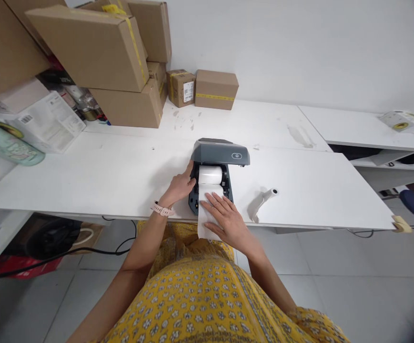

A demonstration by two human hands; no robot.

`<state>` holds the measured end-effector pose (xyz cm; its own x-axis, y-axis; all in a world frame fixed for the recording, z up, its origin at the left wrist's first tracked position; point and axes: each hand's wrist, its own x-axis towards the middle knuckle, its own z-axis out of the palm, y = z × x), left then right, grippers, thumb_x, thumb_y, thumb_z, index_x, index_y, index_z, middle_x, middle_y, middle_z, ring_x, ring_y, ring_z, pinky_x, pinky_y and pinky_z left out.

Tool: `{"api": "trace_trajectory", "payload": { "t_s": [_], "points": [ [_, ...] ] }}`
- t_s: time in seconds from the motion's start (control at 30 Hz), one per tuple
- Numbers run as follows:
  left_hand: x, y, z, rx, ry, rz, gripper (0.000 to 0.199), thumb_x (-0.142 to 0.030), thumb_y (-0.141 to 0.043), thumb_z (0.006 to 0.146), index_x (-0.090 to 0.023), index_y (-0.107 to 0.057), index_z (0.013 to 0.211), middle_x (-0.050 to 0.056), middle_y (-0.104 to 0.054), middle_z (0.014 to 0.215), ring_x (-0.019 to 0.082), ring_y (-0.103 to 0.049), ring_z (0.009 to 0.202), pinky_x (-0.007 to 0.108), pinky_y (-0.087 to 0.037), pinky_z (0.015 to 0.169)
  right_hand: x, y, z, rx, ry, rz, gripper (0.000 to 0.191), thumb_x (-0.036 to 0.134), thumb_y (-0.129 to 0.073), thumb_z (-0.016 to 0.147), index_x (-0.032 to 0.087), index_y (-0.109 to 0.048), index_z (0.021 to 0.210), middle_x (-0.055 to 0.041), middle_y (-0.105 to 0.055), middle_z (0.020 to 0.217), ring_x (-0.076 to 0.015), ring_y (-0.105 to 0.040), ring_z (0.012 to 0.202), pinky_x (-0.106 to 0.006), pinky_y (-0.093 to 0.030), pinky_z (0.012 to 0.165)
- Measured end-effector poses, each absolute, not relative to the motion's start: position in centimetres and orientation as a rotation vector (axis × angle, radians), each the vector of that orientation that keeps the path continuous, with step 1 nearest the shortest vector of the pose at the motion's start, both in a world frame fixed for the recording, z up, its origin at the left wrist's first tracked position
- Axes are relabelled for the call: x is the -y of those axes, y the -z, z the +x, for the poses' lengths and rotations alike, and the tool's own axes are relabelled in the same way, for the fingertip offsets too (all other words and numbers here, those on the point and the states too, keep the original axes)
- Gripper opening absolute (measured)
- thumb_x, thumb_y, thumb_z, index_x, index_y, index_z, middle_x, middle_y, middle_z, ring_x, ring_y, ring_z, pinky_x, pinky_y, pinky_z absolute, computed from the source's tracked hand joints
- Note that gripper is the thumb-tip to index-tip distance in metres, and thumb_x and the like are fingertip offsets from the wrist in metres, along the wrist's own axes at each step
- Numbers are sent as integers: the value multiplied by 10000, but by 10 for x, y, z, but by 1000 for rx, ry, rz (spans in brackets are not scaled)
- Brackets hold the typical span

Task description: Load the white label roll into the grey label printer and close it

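A dark grey label printer [194, 202] stands at the table's front edge with its lid [216, 153] raised. Inside it lies a white label roll [210, 175], whose paper strip [207, 224] runs forward and hangs past the table edge. My left hand [178, 186] grips the printer's left side, thumb over the rim and fingers along the outside. My right hand [226, 218] lies flat on the strip, fingers spread. Right of the printer, a thin white roll [272, 192] with a curled tail rests on the table.
Cardboard boxes [121, 102] are stacked at the back left, with two smaller boxes [217, 89] against the wall. A mint-green bottle [14, 145] and a white box [49, 121] are at the far left. Black cables [85, 249] hang below the white table [317, 190].
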<state>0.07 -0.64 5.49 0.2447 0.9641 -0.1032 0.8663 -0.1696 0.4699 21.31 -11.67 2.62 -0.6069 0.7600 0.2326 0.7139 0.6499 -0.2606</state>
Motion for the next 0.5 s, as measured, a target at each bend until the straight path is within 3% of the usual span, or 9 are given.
{"api": "trace_trajectory", "payload": {
  "t_s": [0.1, 0.23, 0.37, 0.5],
  "points": [
    [5, -53, 0, -1662, -347, 2075, 733, -255, -420, 963, -163, -187, 1651, 85, -786, 964, 304, -747, 902, 385, -526, 844, 117, -26, 214, 2544, -218, -1176, 659, 340, -550, 1032, 296, -266, 1625, -69, -344, 1686, -254, -290, 1581, -560, -348, 1269],
    [9, -42, -3, -1622, -502, 1976, 724, -296, -458, 970, -231, -217, 1650, 109, -768, 1190, 304, -751, 1022, 416, -534, 918, 115, -26, 213, 2536, -240, -1172, 673, 323, -562, 1026, 307, -259, 1627, -74, -346, 1683, -263, -294, 1579, -576, -353, 1261],
    [24, -24, -9, -1479, -977, 1680, 730, -376, -514, 982, -279, -222, 1644, 131, -706, 1348, 275, -708, 1179, 430, -556, 962, 121, -32, 213, 2530, -267, -1169, 642, 285, -583, 1014, 279, -326, 1602, -88, -379, 1665, -272, -351, 1557, -590, -365, 1252],
    [39, -29, -18, -1402, -1479, 1442, 593, -524, -477, 1024, -329, -376, 1574, 124, -587, 1503, 256, -582, 1368, 449, -535, 1050, 136, -48, 220, 2501, -402, -1134, 509, 286, -613, 1001, 259, -501, 1497, -100, -493, 1598, -297, -457, 1498, -611, -405, 1220]
  ]
}}
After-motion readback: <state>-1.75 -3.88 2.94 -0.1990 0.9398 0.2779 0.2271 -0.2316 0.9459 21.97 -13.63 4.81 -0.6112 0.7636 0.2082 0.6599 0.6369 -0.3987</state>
